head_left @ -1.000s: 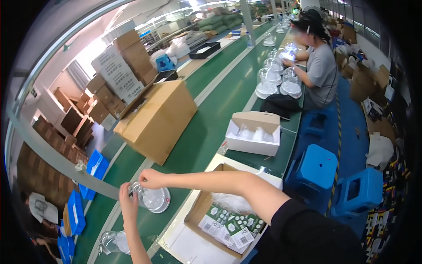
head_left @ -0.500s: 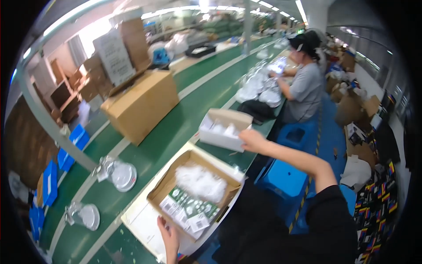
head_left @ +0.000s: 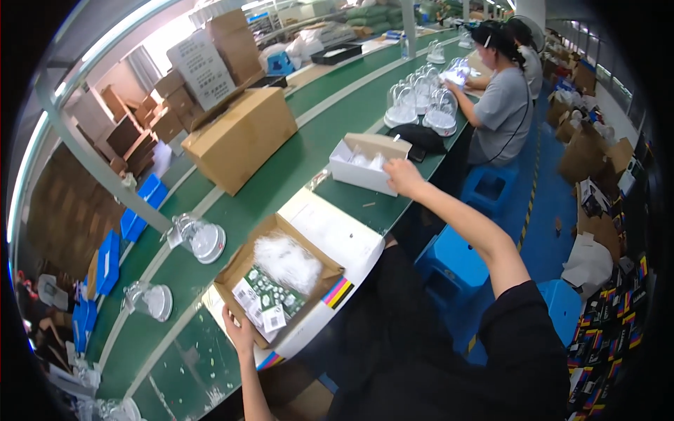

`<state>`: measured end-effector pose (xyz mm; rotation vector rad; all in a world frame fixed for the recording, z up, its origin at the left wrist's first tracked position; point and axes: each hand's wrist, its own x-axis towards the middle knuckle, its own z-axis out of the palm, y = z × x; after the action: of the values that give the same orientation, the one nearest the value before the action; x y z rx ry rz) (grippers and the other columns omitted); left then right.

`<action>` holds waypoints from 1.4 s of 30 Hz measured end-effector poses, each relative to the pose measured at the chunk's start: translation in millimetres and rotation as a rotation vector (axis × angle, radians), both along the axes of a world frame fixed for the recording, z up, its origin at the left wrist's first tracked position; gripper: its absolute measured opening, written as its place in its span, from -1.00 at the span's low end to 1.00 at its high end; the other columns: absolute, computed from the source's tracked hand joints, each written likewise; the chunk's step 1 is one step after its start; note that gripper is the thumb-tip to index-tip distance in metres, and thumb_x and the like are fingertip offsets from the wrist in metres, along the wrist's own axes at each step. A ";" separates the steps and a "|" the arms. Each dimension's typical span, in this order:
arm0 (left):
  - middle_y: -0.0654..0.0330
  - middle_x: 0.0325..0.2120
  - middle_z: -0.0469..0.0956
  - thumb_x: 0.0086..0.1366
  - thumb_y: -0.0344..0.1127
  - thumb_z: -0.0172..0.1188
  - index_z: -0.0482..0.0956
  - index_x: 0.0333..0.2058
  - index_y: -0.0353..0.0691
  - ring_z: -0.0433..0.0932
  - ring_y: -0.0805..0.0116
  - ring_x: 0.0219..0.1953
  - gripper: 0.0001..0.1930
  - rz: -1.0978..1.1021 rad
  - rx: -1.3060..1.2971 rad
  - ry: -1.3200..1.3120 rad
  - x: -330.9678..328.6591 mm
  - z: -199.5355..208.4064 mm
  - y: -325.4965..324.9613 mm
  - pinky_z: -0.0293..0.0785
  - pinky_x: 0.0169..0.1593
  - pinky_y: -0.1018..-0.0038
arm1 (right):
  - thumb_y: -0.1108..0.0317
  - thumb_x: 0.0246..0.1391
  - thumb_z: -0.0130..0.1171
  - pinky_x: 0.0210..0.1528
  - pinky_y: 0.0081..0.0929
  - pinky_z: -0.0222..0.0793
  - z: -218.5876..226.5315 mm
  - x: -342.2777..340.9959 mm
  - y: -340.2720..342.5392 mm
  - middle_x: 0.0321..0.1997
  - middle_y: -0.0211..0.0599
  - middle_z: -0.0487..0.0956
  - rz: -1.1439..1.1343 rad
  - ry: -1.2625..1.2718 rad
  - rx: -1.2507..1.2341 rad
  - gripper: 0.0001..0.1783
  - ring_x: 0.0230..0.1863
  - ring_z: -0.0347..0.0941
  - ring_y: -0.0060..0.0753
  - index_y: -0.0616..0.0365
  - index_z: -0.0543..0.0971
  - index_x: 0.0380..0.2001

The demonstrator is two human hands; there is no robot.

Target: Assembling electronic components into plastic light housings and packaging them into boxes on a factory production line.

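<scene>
A shallow open cardboard box sits on a white board at the belt's near edge. Green-and-white printed packets and a heap of white, fluffy-looking strands lie inside it. My left hand grips the box's near left corner. Farther off, to the right, a small white box stands open with white, partly hidden items in it. My right hand is closed over its right end wall, its fingertips partly out of sight.
Clear domes on white bases stand on the green belt at left. A large carton sits farther back. Beyond the white box lie a black bag and several domes. A co-worker sits there; blue stools stand at right.
The cardboard box has slid left along the white board with my left hand, baring the board's right part. My right hand stays at the white box. The whole view has shifted.
</scene>
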<state>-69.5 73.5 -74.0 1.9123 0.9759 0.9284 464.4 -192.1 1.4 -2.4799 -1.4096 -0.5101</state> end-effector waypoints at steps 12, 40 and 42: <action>-0.11 0.15 0.26 0.22 -0.41 0.10 0.01 0.25 -0.39 0.34 0.13 0.15 -0.33 -0.039 -0.074 0.197 -37.2 17.4 20.6 0.35 0.13 0.34 | 0.46 -0.13 0.15 0.09 -0.23 0.32 -0.4 -34.1 -56.0 -0.06 -0.05 0.47 0.286 0.213 0.311 -0.65 0.03 0.38 0.02 0.22 0.49 -0.17; 0.18 0.07 0.41 0.42 0.10 -0.22 0.28 0.17 -0.17 0.42 0.34 0.06 -0.46 0.011 -0.674 -0.480 325.9 39.8 417.1 0.40 0.05 0.37 | 0.25 0.10 0.07 -0.39 -0.48 0.39 -9.5 329.6 429.6 -0.48 -0.32 0.56 0.130 0.794 0.587 -0.75 -0.46 0.46 -0.47 0.23 0.57 -0.32; 0.18 0.09 0.39 0.42 0.10 -0.22 0.27 0.19 -0.17 0.39 0.34 0.10 -0.45 -0.129 -0.766 -0.563 334.9 23.3 435.9 0.37 0.10 0.39 | 0.22 0.11 0.08 -0.42 -0.51 0.38 -23.7 360.1 454.8 -0.48 -0.34 0.56 0.074 1.002 0.492 -0.73 -0.48 0.45 -0.50 0.22 0.58 -0.32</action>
<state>265.4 509.3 -50.7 0.9804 0.7057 0.7919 824.5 262.7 -22.3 -1.8032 -0.8106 0.3505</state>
